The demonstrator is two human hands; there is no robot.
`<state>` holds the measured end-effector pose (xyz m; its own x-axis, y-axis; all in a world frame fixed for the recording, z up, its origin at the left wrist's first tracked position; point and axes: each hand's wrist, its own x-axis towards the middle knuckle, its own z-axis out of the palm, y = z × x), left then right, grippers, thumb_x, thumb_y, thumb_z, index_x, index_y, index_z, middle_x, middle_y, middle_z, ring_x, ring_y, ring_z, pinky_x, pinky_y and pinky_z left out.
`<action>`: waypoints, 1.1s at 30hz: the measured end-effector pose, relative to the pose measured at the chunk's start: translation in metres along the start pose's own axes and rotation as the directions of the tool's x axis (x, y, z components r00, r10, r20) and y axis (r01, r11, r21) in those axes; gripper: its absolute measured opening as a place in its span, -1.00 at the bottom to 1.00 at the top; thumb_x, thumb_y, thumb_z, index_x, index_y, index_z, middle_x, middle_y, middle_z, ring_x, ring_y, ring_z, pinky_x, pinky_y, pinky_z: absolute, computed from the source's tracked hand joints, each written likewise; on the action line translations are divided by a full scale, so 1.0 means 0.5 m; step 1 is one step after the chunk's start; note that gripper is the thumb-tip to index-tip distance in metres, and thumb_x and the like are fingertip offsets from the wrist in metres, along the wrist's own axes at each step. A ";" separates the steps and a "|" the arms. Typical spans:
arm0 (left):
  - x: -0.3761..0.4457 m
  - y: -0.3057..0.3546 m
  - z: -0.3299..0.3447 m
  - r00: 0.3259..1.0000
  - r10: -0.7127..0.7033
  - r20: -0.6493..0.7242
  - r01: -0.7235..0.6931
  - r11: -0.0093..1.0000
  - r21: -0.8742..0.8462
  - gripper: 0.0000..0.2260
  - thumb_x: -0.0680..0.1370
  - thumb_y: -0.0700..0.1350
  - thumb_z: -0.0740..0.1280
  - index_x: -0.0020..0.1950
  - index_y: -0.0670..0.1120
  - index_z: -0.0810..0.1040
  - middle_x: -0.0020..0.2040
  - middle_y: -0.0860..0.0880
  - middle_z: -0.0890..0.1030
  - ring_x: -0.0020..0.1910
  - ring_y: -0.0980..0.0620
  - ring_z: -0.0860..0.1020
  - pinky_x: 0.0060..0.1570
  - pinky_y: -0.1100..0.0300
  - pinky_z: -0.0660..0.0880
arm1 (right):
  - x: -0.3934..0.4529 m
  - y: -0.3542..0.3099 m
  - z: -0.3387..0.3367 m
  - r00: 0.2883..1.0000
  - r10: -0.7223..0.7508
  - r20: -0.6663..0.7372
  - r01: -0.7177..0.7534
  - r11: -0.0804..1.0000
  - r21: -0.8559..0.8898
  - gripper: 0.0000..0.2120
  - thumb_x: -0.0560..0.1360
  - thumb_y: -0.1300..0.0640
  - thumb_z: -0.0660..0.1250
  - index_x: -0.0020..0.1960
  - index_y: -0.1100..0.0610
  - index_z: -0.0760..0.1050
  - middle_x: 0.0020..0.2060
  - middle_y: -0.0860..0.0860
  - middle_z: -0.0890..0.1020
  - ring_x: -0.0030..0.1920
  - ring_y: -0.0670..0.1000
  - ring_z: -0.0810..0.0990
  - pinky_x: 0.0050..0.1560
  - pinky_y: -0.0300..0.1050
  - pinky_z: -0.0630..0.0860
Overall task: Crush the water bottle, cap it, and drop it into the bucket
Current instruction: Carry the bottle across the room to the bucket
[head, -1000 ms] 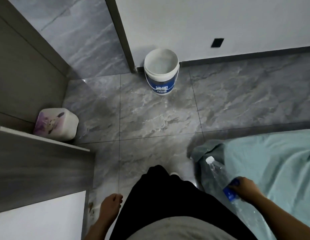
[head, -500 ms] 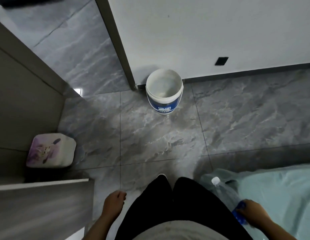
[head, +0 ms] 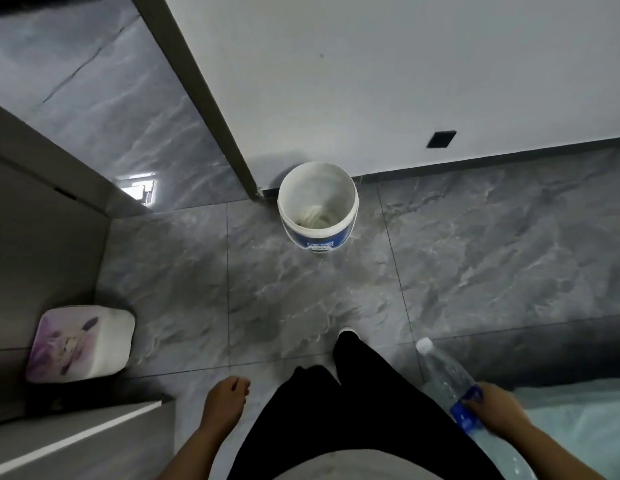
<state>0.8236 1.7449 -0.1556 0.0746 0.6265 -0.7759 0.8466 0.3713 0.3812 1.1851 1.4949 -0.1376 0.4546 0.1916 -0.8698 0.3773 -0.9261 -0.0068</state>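
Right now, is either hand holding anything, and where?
The right hand grips the water bottle around its blue label; the left hand holds nothing.

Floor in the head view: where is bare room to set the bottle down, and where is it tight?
Widest bare patch: the tiles between the bucket, the floral box and the person's legs. Also bare: the tiles right of the bucket, along the skirting. Tight: the lower right, where the right hand holds the bottle beside the teal sheet.
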 end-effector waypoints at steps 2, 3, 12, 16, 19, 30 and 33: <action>0.017 0.003 -0.006 0.999 -0.047 0.019 0.047 0.999 -0.011 -0.71 0.54 -0.16 0.20 -0.37 -0.08 0.53 -0.31 -0.08 0.61 -0.28 -0.07 0.58 -0.15 0.06 0.48 | 0.027 -0.045 -0.054 0.999 -0.033 -0.021 0.033 0.999 -0.004 -0.78 0.50 0.17 0.26 0.01 0.31 0.57 0.02 0.25 0.66 0.09 0.17 0.61 0.00 -0.08 0.49; 0.025 0.002 -0.010 0.997 -0.069 0.021 0.070 0.997 -0.013 -0.71 0.54 -0.15 0.21 -0.37 -0.06 0.54 -0.32 -0.06 0.62 -0.31 -0.03 0.59 -0.17 0.07 0.49 | 0.041 -0.066 -0.079 0.998 -0.047 -0.032 0.047 0.999 -0.004 -0.77 0.50 0.16 0.26 0.01 0.31 0.57 0.02 0.25 0.66 0.08 0.17 0.61 0.03 -0.08 0.50; 0.113 0.057 -0.069 0.984 -0.176 -0.003 0.175 0.980 -0.098 -0.73 0.53 -0.12 0.23 -0.35 -0.03 0.58 -0.33 -0.03 0.65 -0.35 0.00 0.61 -0.26 0.11 0.46 | 0.114 -0.201 -0.204 0.998 -0.059 -0.029 0.060 0.998 0.019 -0.85 0.49 0.21 0.29 -0.25 0.20 0.49 -0.15 0.19 0.61 0.05 0.17 0.61 -0.10 -0.12 0.42; 0.185 0.168 -0.120 0.985 -0.163 0.058 0.168 0.979 -0.113 -0.75 0.55 -0.15 0.21 -0.30 -0.09 0.56 -0.25 -0.11 0.62 -0.27 -0.06 0.58 -0.18 0.09 0.42 | 0.135 -0.232 -0.230 1.000 -0.026 -0.001 0.026 1.000 -0.002 -0.88 0.51 0.19 0.27 -0.03 0.23 0.54 0.06 0.23 0.63 0.12 0.14 0.59 0.01 -0.13 0.45; 0.242 0.253 -0.158 0.995 -0.096 0.036 0.099 0.991 -0.086 -0.75 0.55 -0.19 0.19 -0.30 -0.15 0.55 -0.25 -0.14 0.60 -0.24 -0.10 0.57 -0.16 0.10 0.40 | 0.143 -0.256 -0.240 0.999 0.006 0.036 -0.006 1.000 0.023 -0.76 0.51 0.18 0.28 0.12 0.26 0.54 0.13 0.24 0.62 0.17 0.14 0.57 0.13 -0.11 0.47; 0.421 0.489 -0.167 0.999 -0.034 -0.041 0.029 0.992 -0.121 -0.79 0.57 -0.19 0.18 -0.20 -0.19 0.54 -0.18 -0.20 0.58 -0.17 -0.13 0.55 -0.10 0.09 0.41 | 0.266 -0.411 -0.361 0.999 -0.009 0.053 0.009 1.000 -0.016 -0.90 0.48 0.12 0.34 -0.16 0.11 0.45 0.06 0.25 0.64 0.11 0.15 0.59 0.03 -0.11 0.46; 0.485 0.550 -0.144 0.996 -0.009 -0.084 0.003 0.997 -0.074 -0.73 0.58 -0.15 0.14 -0.25 -0.18 0.50 -0.21 -0.23 0.57 -0.19 -0.12 0.55 -0.09 0.01 0.46 | 0.340 -0.485 -0.416 0.998 -0.058 0.009 0.058 0.998 0.035 -0.62 0.46 0.11 0.37 -0.38 -0.05 0.20 -0.02 0.27 0.65 0.04 0.19 0.61 -0.14 -0.14 0.36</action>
<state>1.0368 2.0482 -0.2027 0.0224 0.6781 -0.7346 0.8054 0.4230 0.4151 1.3389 1.8195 -0.1811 0.4248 0.2424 -0.8722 0.3742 -0.9243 -0.0746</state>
